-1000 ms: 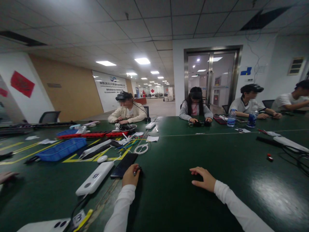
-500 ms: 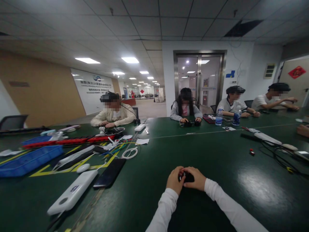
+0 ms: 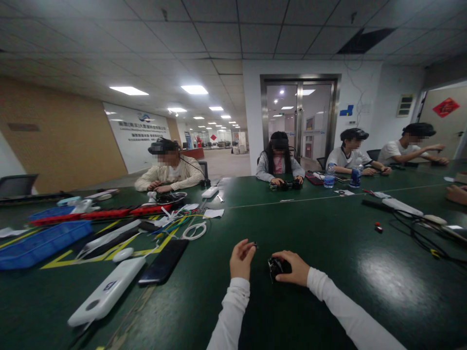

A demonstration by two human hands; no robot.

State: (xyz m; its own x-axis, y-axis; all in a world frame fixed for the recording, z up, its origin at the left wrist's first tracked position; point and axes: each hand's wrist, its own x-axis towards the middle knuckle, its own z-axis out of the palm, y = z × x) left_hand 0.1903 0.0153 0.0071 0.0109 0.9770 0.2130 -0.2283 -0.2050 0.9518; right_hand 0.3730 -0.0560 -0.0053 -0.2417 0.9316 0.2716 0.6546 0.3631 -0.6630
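1. A small black object (image 3: 273, 270) sits over the near half of the green tabletop (image 3: 321, 221), midway along the near edge; whether it touches the surface I cannot tell.
2. The right hand (image 3: 294, 268) grasps it from the right side, thumb below and fingers over the top.
3. The left hand (image 3: 241, 258), just beside it, pinches a tiny dark piece (image 3: 255, 245) between thumb and fingertips, apart from the black object.
4. Toward the left edge lie a dark flat slab (image 3: 164, 262), a long white device (image 3: 107, 292) and, farther out, a blue tray (image 3: 45, 245).
5. Toward the right edge are a small red-and-black item (image 3: 378, 227) and black cables (image 3: 411, 238).
6. Near the far edge stand two bottles (image 3: 329, 177); people in headsets sit behind that edge.
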